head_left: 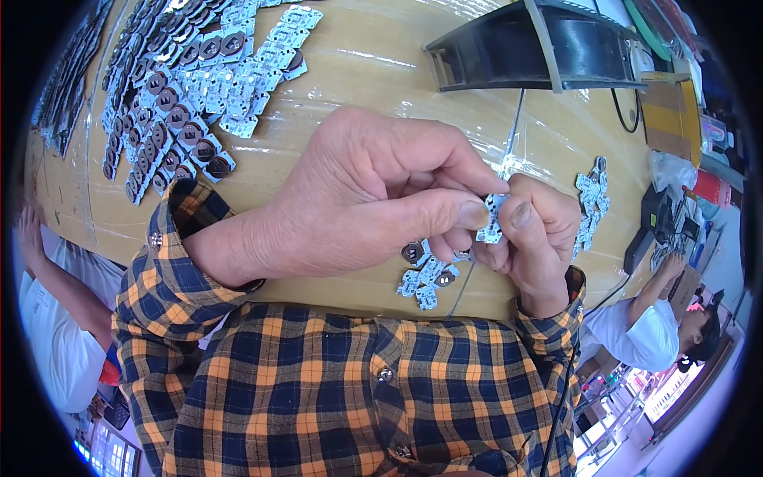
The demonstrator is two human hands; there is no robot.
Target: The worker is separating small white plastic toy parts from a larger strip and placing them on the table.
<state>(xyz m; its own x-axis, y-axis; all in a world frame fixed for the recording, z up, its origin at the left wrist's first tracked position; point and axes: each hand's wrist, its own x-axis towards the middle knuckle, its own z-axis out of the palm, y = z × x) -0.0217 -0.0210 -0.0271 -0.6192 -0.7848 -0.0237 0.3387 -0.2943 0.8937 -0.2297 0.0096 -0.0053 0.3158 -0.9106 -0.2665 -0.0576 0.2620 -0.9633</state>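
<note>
Between my two hands, above the table, is a small pale blue circuit board (492, 226). My left hand (373, 187) pinches its left side between thumb and index finger. The thumb and curled fingers of my right hand (542, 226) grip the other side, so only part of the board shows. Below the hands, close to my body, lies a small heap of similar circuit boards (427, 278) with dark round parts on some. Another small pile of boards (592, 200) sits just beyond my right hand.
Many strips of joined boards (214, 87) cover the far left of the table (350, 87). A black fan-like housing (501, 49) stands at the far right. Beyond it are a yellow-brown box (671, 115) and a black device (648, 226). People in white work at both sides.
</note>
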